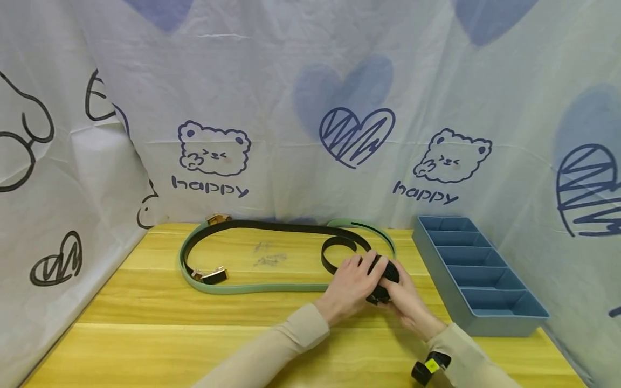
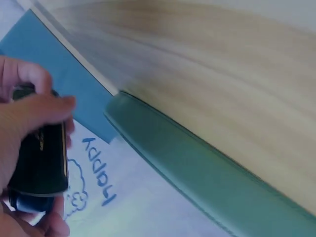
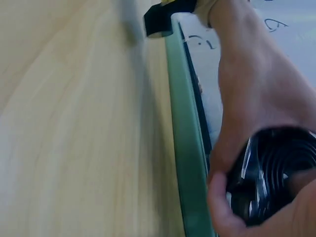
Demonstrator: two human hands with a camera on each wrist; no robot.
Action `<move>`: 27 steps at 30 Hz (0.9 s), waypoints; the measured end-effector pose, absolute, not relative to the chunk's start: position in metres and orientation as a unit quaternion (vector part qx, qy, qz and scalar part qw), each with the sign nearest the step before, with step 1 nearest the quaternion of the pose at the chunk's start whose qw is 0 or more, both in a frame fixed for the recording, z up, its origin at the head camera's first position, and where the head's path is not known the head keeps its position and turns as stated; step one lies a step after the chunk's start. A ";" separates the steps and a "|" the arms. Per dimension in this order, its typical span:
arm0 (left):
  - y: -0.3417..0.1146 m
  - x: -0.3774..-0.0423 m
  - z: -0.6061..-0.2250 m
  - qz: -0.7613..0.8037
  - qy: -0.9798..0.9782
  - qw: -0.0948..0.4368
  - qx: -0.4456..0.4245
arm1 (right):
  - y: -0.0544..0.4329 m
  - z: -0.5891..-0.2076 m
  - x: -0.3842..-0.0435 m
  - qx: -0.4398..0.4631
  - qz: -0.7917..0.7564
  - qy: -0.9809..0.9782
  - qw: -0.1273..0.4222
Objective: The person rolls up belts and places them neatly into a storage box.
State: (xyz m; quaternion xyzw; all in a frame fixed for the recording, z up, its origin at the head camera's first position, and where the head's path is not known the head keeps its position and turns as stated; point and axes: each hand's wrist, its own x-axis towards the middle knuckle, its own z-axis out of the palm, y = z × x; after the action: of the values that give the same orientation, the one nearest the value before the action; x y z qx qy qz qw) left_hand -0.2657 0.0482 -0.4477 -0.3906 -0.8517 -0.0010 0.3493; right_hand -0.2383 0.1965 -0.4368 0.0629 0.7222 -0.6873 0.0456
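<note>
Both hands hold a tightly rolled black belt [image 1: 392, 271] over the right part of the table. My left hand [image 1: 350, 284] grips it from the left, and my right hand [image 1: 407, 299] from the right. Its wound rings show between the fingers in the right wrist view, where the belt roll [image 3: 284, 170] looks glossy. A smooth black face of the roll [image 2: 42, 163] shows in the left wrist view, with a thumb lying over it. Behind the hands, a second black belt [image 1: 286, 226] lies on edge, its near end curled into a loose loop.
A green belt [image 1: 276, 288] stands on edge in a long loop round the second black belt. Gold-toned buckles [image 1: 213, 275] lie at its left end. To the right stands a blue-grey box [image 1: 439, 285] with several compartments. A printed white cloth [image 1: 286, 161] hangs behind the wooden table [image 1: 160, 345].
</note>
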 end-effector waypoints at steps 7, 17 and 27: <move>0.061 -0.269 -0.448 0.006 -0.837 0.393 -0.381 | 0.200 -0.431 -0.247 0.061 -0.652 0.755 -0.022; 0.077 -0.269 -0.447 -0.019 -0.844 0.362 -0.394 | 0.235 -0.416 -0.256 0.020 -0.565 0.821 -0.080; 0.100 -0.275 -0.440 -0.051 -0.854 0.335 -0.396 | 0.268 -0.401 -0.258 -0.006 -0.436 0.888 -0.144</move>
State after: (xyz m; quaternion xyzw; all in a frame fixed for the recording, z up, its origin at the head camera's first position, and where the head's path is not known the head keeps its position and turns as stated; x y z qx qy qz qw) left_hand -0.2747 0.0998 -0.4401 -0.3960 -0.8536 -0.0511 0.3347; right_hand -0.2583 0.2676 -0.4007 -0.0058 0.8882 -0.4361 -0.1444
